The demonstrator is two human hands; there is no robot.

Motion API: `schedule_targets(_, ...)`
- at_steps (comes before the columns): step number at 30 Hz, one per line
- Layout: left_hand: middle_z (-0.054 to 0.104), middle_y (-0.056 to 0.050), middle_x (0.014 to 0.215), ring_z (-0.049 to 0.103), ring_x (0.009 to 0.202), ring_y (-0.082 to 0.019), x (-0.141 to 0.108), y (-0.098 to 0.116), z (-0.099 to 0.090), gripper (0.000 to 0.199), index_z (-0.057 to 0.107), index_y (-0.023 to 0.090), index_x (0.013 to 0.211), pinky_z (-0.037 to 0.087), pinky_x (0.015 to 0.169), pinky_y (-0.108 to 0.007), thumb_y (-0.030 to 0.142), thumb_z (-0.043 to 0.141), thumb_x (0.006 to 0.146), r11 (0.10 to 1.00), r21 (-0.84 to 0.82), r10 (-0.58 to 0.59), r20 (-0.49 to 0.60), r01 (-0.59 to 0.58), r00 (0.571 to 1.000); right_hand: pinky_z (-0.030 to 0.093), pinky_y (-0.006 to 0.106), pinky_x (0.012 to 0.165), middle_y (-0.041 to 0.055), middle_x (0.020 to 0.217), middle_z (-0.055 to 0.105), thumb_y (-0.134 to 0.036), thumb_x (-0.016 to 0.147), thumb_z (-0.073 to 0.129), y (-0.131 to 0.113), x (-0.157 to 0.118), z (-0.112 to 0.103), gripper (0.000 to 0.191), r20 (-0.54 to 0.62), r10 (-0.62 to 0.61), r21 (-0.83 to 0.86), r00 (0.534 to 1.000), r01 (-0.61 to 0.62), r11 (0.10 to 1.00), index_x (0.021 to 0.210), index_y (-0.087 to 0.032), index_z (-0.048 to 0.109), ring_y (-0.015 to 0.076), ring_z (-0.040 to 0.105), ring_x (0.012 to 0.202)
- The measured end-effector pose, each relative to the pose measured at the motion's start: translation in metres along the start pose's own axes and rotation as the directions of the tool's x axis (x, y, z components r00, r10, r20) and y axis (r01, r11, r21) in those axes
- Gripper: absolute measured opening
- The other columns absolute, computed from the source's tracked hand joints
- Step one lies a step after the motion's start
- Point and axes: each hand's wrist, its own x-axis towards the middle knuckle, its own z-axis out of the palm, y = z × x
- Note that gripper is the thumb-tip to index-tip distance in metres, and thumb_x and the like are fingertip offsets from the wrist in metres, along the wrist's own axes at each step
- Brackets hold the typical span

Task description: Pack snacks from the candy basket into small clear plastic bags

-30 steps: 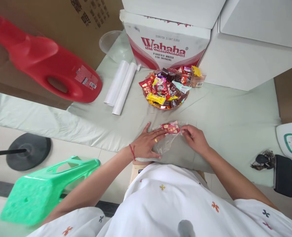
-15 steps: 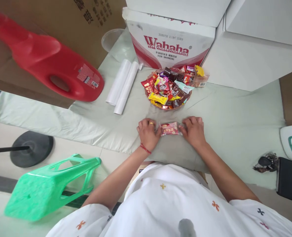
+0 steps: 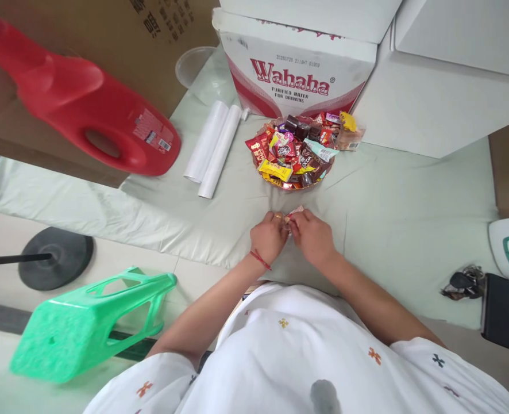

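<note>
Between my hands is a small pink snack packet (image 3: 295,213), mostly covered by my fingers. My left hand (image 3: 270,237), with a ring and a red string bracelet, is closed on the packet's left end. My right hand (image 3: 313,236) pinches it from the right, the fingers of both hands almost meeting. Just beyond them stands a round dish (image 3: 292,185) with a shiny rim, heaped with wrapped candies (image 3: 285,150) in red, yellow, brown and pale blue.
Two white paper rolls (image 3: 220,152) lie left of the dish, near a big red jug (image 3: 129,123). A Wahaba-style water carton (image 3: 297,72) stands behind. Keys (image 3: 463,283) and a black phone (image 3: 499,310) lie at right; a green stool (image 3: 65,339) is lower left.
My hands have come together from either side of the packet. The packet, flat and in plain sight before, is now gripped, tilted and largely hidden by my fingers.
</note>
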Motion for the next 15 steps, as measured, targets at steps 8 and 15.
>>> schedule_targets(8, 0.065, 0.002, 0.064, 0.059, 0.056, -0.015, 0.001, -0.006, -0.026, 0.011, 0.063, 0.021, 0.082, 0.046, 0.06, -0.028, 0.032, 0.065, 0.083, 0.734, -0.629, -0.219, 0.136, 0.255, 0.966, 0.053, 0.037, 0.087, 0.0152, 0.112, 0.066, -0.017, 0.099, 0.042, 0.018, 0.002, 0.031, 0.023, -0.002, -0.105, 0.188, 0.994, 0.103, 0.977, 0.115, -0.017, 0.06, 0.0251, 0.064, 0.1)
schedule_targets(15, 0.074, -0.01, 0.105, 0.058, 0.12, -0.029, -0.002, 0.003, -0.013, 0.038, 0.077, 0.02, 0.111, 0.046, 0.107, -0.046, 0.018, 0.051, 0.083, 0.884, -0.35, 0.317, -0.042, -0.311, 0.948, 0.051, 0.046, 0.104, 0.0194, 0.138, 0.063, -0.014, 0.085, 0.05, 0.045, 0.008, 0.025, 0.069, 0.035, -0.229, 0.467, 0.973, 0.187, 0.864, 0.153, -0.015, 0.038, 0.0277, 0.062, 0.122)
